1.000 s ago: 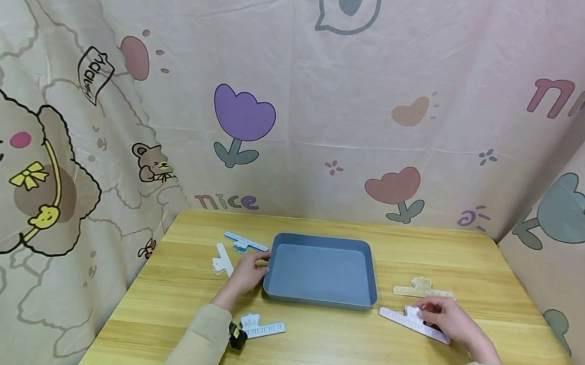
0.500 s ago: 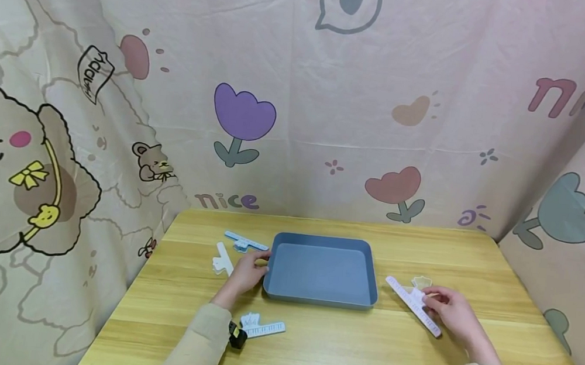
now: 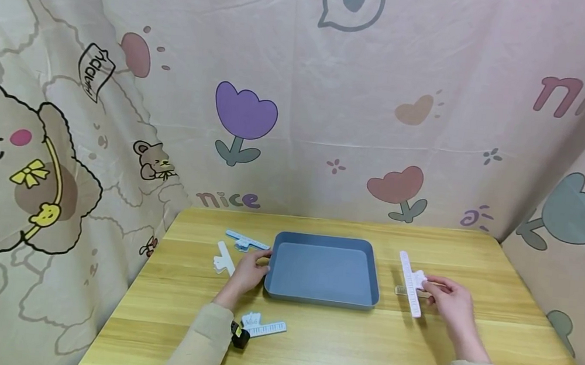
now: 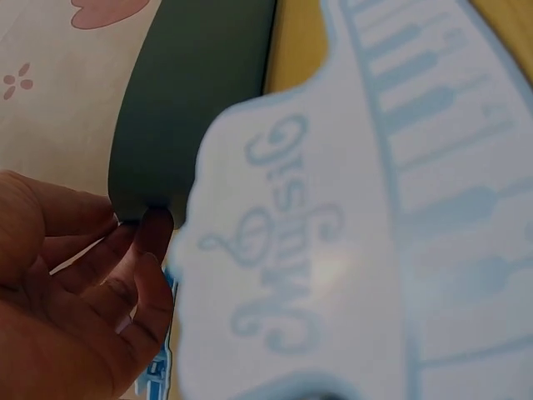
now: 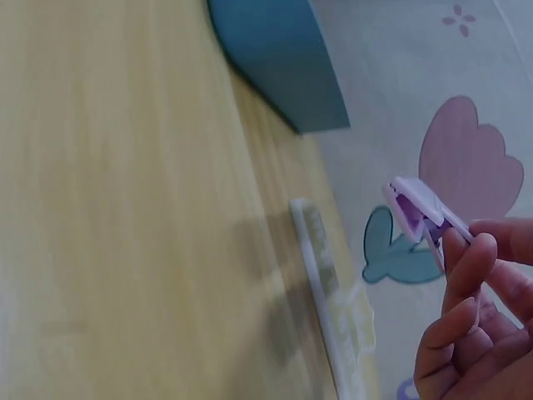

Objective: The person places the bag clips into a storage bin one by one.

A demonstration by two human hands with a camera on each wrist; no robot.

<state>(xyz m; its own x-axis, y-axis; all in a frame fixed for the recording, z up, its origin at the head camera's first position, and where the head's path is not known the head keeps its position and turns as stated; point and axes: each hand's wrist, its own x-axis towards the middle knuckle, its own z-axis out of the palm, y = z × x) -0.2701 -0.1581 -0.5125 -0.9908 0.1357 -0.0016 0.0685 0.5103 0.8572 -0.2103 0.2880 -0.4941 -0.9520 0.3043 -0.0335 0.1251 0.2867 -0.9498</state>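
Note:
My right hand (image 3: 451,303) pinches a lilac piano-key page clip (image 3: 411,285) by its handle, above the table right of the blue-grey tray (image 3: 320,300). In the right wrist view, thumb and fingers hold that lilac clip (image 5: 414,208) end-on. Beneath it lies a clear yellowish clip (image 3: 399,290), partly covered. My left hand (image 3: 248,273) touches the outside of the tray's left wall with loosely bent fingers; the left wrist view shows the fingertips at the tray (image 4: 196,92) corner. A white-and-blue clip (image 4: 316,250) marked "Music" fills that view's foreground.
On the wooden table (image 3: 339,351), a blue clip (image 3: 247,241) and a white clip (image 3: 224,258) lie beyond my left hand. The white-and-blue clip (image 3: 265,328) lies beside my left wrist. A printed cloth (image 3: 304,119) hangs behind the table.
My right hand has lifted the lilac clip off the table, moved it slightly away from me and turned it more upright in view. My left hand stays at the tray.

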